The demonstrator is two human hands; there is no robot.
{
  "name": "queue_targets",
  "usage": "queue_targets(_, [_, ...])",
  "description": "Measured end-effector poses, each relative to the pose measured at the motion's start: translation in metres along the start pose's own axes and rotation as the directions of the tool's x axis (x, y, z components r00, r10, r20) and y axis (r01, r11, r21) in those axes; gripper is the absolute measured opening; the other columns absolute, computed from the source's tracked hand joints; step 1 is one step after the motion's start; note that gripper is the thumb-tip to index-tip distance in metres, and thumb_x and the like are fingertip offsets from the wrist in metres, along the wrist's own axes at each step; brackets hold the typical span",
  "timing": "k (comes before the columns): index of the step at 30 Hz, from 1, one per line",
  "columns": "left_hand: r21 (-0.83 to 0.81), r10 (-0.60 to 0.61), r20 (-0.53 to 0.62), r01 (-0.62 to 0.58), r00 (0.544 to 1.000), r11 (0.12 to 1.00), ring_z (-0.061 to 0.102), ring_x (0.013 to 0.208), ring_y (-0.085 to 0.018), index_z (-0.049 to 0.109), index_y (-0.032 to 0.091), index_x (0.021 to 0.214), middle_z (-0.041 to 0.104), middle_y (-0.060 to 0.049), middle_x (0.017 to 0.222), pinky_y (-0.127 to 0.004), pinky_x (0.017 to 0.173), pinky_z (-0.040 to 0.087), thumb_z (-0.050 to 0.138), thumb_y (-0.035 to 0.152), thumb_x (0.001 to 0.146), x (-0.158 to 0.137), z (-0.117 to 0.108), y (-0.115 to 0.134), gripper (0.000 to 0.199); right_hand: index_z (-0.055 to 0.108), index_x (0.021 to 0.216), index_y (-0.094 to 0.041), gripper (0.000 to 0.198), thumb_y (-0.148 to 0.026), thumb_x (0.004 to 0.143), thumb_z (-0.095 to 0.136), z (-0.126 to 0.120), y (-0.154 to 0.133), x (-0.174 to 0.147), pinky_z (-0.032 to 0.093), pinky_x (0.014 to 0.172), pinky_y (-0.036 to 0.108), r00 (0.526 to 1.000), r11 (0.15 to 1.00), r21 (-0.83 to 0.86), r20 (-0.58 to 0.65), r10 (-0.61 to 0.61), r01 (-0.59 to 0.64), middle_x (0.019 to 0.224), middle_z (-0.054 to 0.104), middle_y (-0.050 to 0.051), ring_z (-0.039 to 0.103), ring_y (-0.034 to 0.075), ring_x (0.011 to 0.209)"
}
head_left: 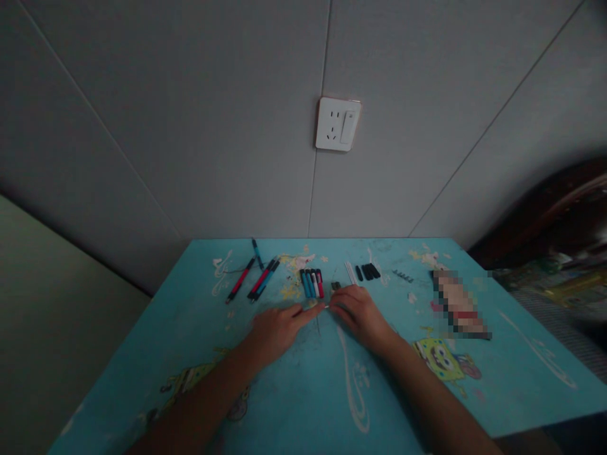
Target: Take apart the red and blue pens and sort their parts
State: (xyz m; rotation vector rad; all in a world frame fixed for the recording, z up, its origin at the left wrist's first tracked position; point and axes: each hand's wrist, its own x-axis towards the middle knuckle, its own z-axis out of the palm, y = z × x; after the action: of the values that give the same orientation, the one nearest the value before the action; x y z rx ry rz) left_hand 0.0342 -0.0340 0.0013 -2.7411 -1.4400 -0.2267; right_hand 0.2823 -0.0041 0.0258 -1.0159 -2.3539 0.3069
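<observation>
My left hand (279, 325) and my right hand (359, 314) meet fingertip to fingertip low over the table. A tiny whitish piece (326, 307) shows between them, too small to name. The fingers of both hands are closed in a pinch. Just beyond them lies a row of pen barrels (312, 284) in blue, white and red. A small dark item (336, 285) sits by my right fingertips. Thin pale refills (350, 273), black rubber grips (368, 272) and small springs (403, 275) lie farther back to the right.
Several whole pens, among them a red one (241, 280) and a blue one (257, 253), lie at the back left of the blue cartoon-print table (294, 392). A blurred-out flat object (459, 303) lies on the right. The wall behind carries a socket (338, 124).
</observation>
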Motion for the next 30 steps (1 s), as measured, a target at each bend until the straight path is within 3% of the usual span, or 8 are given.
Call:
queue_targets(5, [-0.032, -0.046, -0.025, 0.045, 0.999, 0.998, 0.062, 0.065, -0.014, 0.03, 0.04, 0.149, 0.067, -0.001, 0.089, -0.023, 0.061, 0.049, 0.046, 0.01, 0.09, -0.001, 0.002, 0.001, 0.069, 0.066, 0.098, -0.02, 0.018, -0.027, 0.098, 0.05, -0.003, 0.007, 0.0, 0.043, 0.09, 0.036, 0.999, 0.998, -0.048, -0.015, 0.049, -0.05, 0.101, 0.068, 0.008, 0.059, 0.021, 0.098])
queue_targets(9, [-0.112, -0.09, -0.068, 0.082, 0.994, 0.99, 0.065, 0.074, -0.015, 0.037, 0.034, 0.148, 0.07, -0.004, 0.095, -0.023, 0.068, 0.052, 0.042, 0.013, 0.093, 0.001, 0.004, -0.002, 0.059, 0.066, 0.094, -0.019, 0.018, -0.024, 0.097, 0.049, -0.017, 0.024, -0.003, 0.043, 0.087, 0.034, 0.98, 0.981, -0.099, -0.12, 0.156, -0.168, 0.095, 0.068, 0.008, 0.059, 0.02, 0.092])
queue_targets(13, [-0.095, -0.086, -0.05, 0.081, 0.995, 0.992, 0.066, 0.071, -0.015, 0.04, 0.034, 0.146, 0.07, -0.004, 0.095, -0.023, 0.066, 0.052, 0.042, 0.013, 0.093, 0.001, 0.007, -0.003, 0.057, 0.065, 0.098, -0.018, 0.018, -0.025, 0.096, 0.049, -0.028, 0.04, -0.006, 0.045, 0.084, 0.032, 0.909, 0.938, -0.093, -0.296, 0.293, -0.333, 0.095, 0.068, 0.008, 0.06, 0.02, 0.089])
queue_targets(16, [-0.058, -0.091, -0.005, 0.09, 0.996, 0.994, 0.066, 0.069, -0.016, 0.041, 0.036, 0.145, 0.07, -0.003, 0.093, -0.024, 0.062, 0.051, 0.044, 0.013, 0.093, 0.001, 0.008, -0.001, 0.057, 0.065, 0.102, -0.018, 0.018, -0.023, 0.095, 0.049, -0.028, 0.043, -0.008, 0.045, 0.083, 0.03, 0.864, 0.9, -0.118, -0.356, 0.356, -0.42, 0.097, 0.069, 0.007, 0.061, 0.019, 0.087])
queue_targets(30, [-0.086, -0.082, -0.016, 0.08, 0.997, 0.993, 0.067, 0.074, -0.016, 0.05, 0.034, 0.14, 0.071, -0.004, 0.094, -0.024, 0.066, 0.052, 0.042, 0.019, 0.096, 0.002, 0.004, 0.001, 0.047, 0.069, 0.101, -0.019, 0.019, -0.021, 0.092, 0.052, 0.003, 0.029, -0.008, 0.043, 0.083, 0.029, 0.893, 0.817, -0.361, -0.211, 0.399, -0.45, 0.091, 0.071, 0.008, 0.063, 0.02, 0.088])
